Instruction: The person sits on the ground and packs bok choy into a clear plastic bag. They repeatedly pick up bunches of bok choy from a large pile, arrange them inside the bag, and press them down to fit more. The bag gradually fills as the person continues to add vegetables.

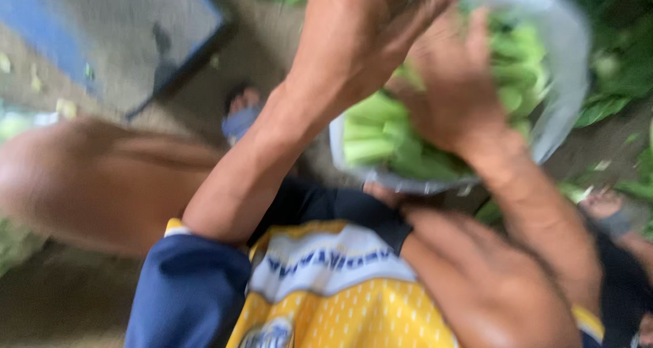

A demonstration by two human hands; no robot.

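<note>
Pressing my right hand (452, 83) onto green stalks (381, 134) in the clear plastic bag (558, 110) at upper right, my left hand (367, 28) clenched on its rim, I should pack evenly, gently.

Single head cam is looking steeply down, v. close over the person's arms and lap (blurred), ground (81, 300) showing beyond.
</note>
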